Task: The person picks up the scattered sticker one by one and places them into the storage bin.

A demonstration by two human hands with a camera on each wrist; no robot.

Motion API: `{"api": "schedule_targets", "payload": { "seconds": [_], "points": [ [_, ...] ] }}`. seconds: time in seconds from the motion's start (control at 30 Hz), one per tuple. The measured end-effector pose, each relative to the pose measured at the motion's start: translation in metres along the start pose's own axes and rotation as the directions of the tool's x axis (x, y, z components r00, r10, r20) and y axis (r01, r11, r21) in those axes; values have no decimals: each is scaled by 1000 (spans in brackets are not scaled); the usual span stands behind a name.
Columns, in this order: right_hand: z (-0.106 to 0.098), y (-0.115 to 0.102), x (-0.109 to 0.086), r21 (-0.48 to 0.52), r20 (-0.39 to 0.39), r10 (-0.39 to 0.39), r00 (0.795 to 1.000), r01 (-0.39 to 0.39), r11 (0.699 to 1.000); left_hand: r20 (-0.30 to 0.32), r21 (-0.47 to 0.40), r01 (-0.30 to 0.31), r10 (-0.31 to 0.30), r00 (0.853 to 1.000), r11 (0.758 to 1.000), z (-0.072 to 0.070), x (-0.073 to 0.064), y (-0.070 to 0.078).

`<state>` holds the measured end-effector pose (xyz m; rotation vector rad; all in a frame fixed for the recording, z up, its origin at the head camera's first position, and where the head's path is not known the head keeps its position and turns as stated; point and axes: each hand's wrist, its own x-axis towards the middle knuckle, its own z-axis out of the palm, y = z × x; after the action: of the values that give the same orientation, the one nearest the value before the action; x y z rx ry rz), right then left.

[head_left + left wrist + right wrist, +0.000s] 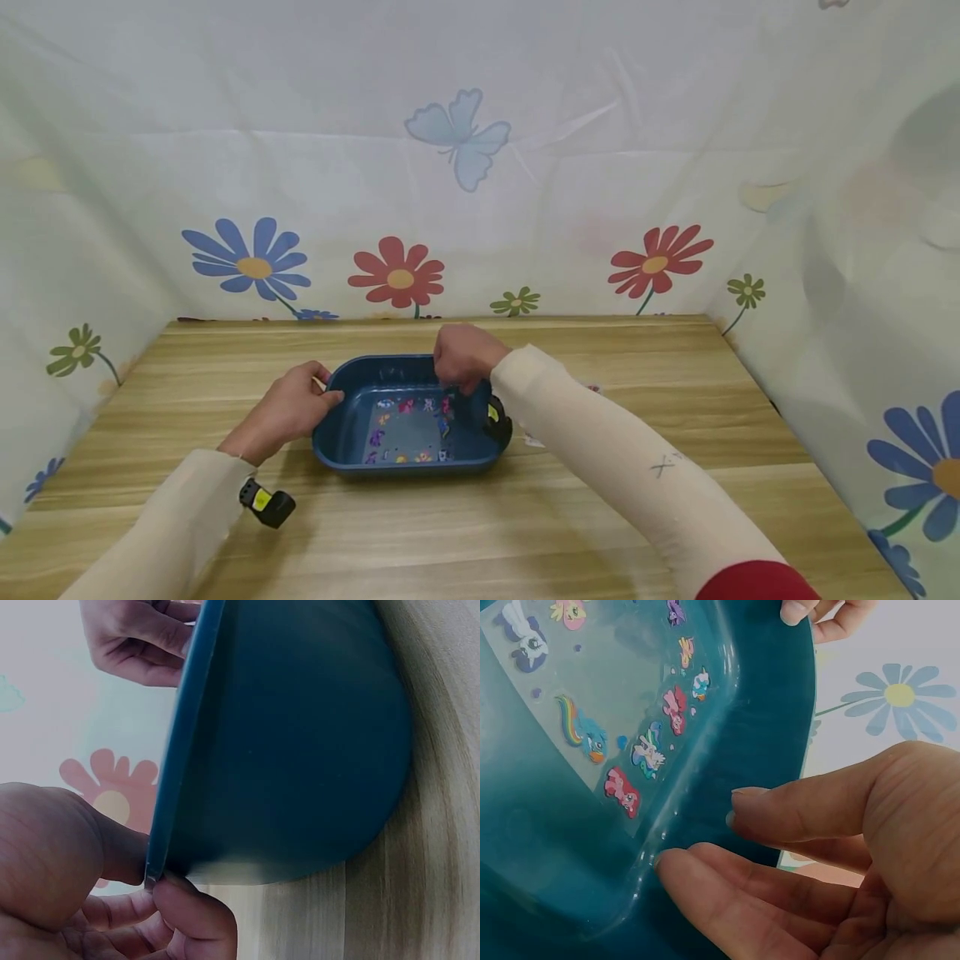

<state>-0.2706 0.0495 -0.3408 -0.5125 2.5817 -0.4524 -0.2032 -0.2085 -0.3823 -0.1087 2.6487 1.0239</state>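
A dark blue tub (408,470) with rounded corners stands on the wooden table. On its inside bottom lies a clear sheet of cartoon pony stickers (615,682), the figures spread mostly along its edges. My left hand (296,402) pinches the tub's left rim, thumb on the inner side and fingers outside, as the left wrist view confirms. Over the far right part of the tub is my right hand (467,357). In the right wrist view its thumb and bent fingers (705,881) stand apart, with nothing visible between them.
White printed pieces (534,440) lie right of the tub, mostly hidden under the right forearm. Black wrist cameras (267,505) are strapped to both sleeves. A flowered cloth (525,208) closes off the back and sides of the table (420,542).
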Motion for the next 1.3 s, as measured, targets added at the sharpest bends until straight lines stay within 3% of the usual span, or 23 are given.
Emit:
{"api": "schedule_targets", "payload": {
  "seconds": [0.47, 0.73, 1.0, 1.3],
  "points": [
    [-10, 0, -7, 24, -4, -14, 1000, 14, 1000, -1, -8, -17, 17, 1000, 1000, 0, -1, 0],
    [-15, 5, -14, 150, -18, -43, 999, 45, 988, -8, -1, -17, 17, 1000, 1000, 0, 0, 1],
    [-21, 18, -23, 325, -41, -47, 998, 58, 944, -4, -3, -14, 14, 1000, 1000, 1, 2, 2],
    [-25, 34, -26, 502, -41, -54, 998, 68, 862, -3, -2, -3, 3, 1000, 1000, 2, 2, 1]
  ]
}}
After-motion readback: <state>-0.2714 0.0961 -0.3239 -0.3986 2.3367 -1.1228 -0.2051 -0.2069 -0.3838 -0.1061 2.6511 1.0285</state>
